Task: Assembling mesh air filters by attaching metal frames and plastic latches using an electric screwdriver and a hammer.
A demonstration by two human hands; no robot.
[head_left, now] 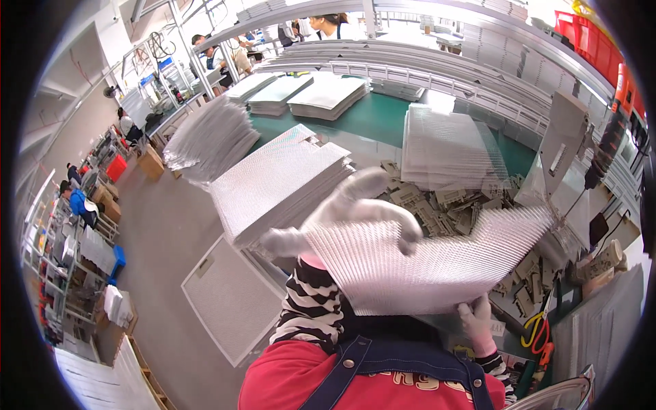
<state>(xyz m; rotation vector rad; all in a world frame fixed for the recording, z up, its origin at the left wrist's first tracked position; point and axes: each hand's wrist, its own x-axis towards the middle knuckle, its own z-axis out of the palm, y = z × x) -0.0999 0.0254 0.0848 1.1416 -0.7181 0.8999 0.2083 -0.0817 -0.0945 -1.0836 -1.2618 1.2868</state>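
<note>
Sheet: a thin, silvery-white, finely ribbed metal panel with a notched upper edge, held up in front of your chest, slightly bowed, its right corner raised. Your right hand, in a pale glove, grasps its lower edge, thumb on the near face. Your left hand, white-gloved under a black-and-white striped sleeve, is at the upper left edge, fingers spread wide, one curling down by the notch; cannot tell whether it grips or merely touches.

Beyond your left hand: a thick stack of silver fine-mesh sheets. Farther left, a leaning fan of thin grey-white sheets. Behind your sheet, a loose heap of small beige slotted parts spreads across the work surface, below a stack of translucent-covered ribbed sheets. To the right of your right hand, a cutting tool with yellow and red looped handles; above it, an orange-and-black power driver points downward. Lower left, near your elbow, a pale framed rectangular mesh panel.
</note>
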